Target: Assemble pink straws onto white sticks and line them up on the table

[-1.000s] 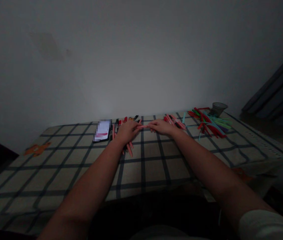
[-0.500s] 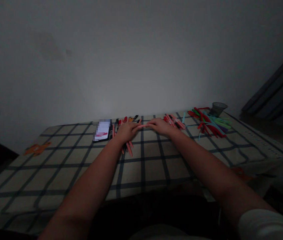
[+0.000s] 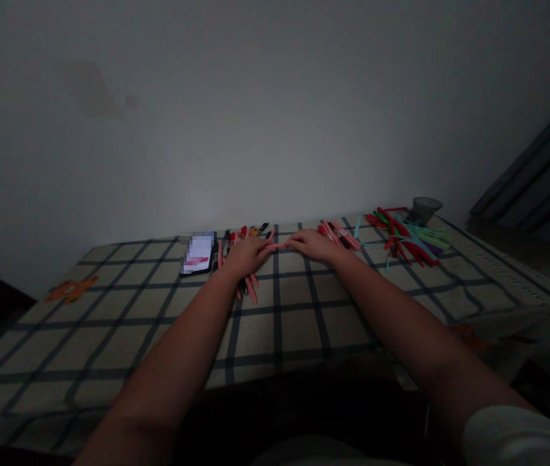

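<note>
Currently, a slim pink stick [image 3: 281,246] is held level between two hands, above the middle of the checked tabletop [image 3: 299,317]. Its left end is gripped by the bent fingers of the left hand [image 3: 247,254], and its right end is pinched by the right hand [image 3: 310,244]; fingertip detail is lost in the dimness. The step in hand is judged to be the working of this single stick at both ends; for the next move, a steady hold on one end seems called for while the other is adjusted. Pink and dark pens [image 3: 254,292] are partly covered by the left hand, a phone [image 3: 202,251] being placed beside them. Another pen bunch [image 3: 340,235] is seen behind the right hand, with coloured strips [image 3: 413,248] and a cup [image 3: 425,207] farther right.
</note>
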Demonstrator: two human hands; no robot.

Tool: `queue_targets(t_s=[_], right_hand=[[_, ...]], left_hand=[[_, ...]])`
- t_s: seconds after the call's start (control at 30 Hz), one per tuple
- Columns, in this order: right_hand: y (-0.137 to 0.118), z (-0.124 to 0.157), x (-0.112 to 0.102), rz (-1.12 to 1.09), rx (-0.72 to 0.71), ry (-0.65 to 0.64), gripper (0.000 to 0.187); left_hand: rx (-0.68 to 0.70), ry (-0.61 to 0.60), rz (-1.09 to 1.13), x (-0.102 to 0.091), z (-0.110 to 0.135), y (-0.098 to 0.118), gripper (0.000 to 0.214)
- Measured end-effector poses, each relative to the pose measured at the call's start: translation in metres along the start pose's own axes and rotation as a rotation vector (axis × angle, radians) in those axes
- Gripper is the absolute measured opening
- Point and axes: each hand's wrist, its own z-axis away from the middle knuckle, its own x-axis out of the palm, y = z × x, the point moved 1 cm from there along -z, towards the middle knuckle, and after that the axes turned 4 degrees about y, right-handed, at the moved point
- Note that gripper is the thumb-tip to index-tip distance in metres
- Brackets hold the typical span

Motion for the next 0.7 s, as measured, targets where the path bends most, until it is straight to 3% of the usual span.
queue_targets(t_s=[0.33,0.47,0.6,0.7], right_hand=[[-0.0009,-0.0003,0.0050,-0.084,-0.005,0.147,0.017],[0.0009,0.0007,0.0039,-0.068,0.009,0.104,0.032],[0.0023,0.0009,0.0020,0.015,-0.042,0.008,0.035],[-0.0004,0.0014,0.0010,0.038,-0.001,0.035,0.031]], left_hand=[[-0.004,-0.056,0.044,-0.0010,-0.0005,0.0022,0.043],[0.007,-0.057,0.073,-0.0022,-0.0005,0.0032,0.046],[0.020,-0.002,0.062,-0.0012,-0.0002,0.0022,0.044],[0.025,-0.009,0.061,-0.0015,0.0000,0.0025,0.044]])
